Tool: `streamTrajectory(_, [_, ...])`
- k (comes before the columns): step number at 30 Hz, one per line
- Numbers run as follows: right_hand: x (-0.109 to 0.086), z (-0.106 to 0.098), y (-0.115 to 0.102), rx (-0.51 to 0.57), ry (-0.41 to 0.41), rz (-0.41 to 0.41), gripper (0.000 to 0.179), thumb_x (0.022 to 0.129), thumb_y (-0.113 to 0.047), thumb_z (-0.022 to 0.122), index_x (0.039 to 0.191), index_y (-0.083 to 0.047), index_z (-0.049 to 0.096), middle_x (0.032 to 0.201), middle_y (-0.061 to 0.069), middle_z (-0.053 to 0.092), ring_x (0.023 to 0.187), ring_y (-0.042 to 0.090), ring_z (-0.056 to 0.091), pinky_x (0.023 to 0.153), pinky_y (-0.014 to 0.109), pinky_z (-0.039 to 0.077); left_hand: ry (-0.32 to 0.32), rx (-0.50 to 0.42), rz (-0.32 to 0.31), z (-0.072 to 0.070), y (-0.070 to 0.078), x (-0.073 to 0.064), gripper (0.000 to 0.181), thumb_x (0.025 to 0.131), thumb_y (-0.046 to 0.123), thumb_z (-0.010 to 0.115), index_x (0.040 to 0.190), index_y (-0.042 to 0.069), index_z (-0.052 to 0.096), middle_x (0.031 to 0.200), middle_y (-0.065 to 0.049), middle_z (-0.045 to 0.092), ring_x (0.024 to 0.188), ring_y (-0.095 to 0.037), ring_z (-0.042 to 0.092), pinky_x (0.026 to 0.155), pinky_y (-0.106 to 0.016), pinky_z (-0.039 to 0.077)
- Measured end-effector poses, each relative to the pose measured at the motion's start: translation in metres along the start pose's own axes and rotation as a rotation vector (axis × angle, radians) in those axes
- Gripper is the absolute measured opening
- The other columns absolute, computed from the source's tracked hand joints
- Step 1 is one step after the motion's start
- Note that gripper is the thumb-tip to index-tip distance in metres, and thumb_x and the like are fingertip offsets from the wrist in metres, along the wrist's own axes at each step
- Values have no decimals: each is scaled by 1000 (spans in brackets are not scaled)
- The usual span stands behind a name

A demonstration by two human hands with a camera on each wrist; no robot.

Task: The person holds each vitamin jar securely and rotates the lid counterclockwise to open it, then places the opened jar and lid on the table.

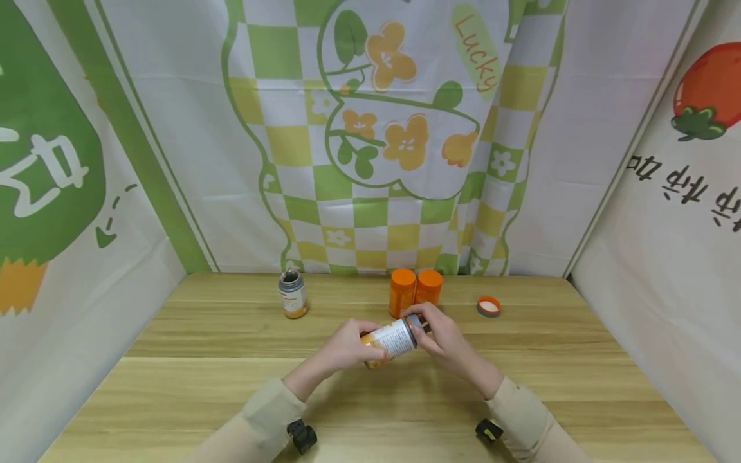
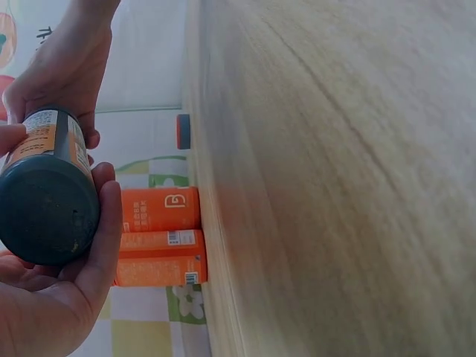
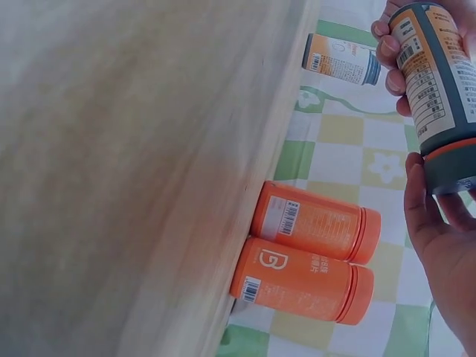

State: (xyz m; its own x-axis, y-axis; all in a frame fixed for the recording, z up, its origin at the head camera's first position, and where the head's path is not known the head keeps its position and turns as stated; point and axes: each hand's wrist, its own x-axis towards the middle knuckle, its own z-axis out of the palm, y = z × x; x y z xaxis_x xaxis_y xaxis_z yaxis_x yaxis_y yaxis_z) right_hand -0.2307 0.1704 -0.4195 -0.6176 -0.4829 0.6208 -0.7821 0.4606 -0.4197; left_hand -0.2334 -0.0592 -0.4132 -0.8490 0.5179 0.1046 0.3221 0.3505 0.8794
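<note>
A pill bottle point(image 1: 392, 339) with a white and orange label and dark grey ends is held tilted above the table between both hands. My left hand point(image 1: 350, 344) grips its body near the base, whose dark underside faces the left wrist view. At the other end, the fingers of my right hand point(image 1: 444, 335) hold the grey cap point(image 3: 451, 165), which has an orange line along its edge. Close behind the hands stand two orange bottles point(image 1: 402, 292) point(image 3: 312, 286), side by side with orange lids on.
Toward the back left stands a similar bottle point(image 1: 293, 297) with its mouth uncovered. A loose cap point(image 1: 489, 307), orange-rimmed with a pale inside, lies at the back right of the wooden table point(image 1: 191, 360). Patterned cloth point(image 1: 370, 225) hangs behind the table's back edge.
</note>
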Motion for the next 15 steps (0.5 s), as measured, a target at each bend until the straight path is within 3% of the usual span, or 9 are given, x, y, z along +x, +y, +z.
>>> streamTrajectory(6, [-3,-1,0,91,-28,50,24,95,-8,52,119,-12,53,114,2,58,97,12,56,74,33,54,-2,1,-3,0,-1,0,41,70,21,75,107,5,70,89,-6,68,75,-13,57,63,-27,49])
streamTrajectory(15, [-2,-1,-4,168,-24,179,19,99,-16,48,116,-16,57,110,-2,61,95,12,59,73,28,53,-7,18,6,1,-2,-1,41,70,20,76,108,6,69,90,-6,68,75,-13,56,60,-27,49])
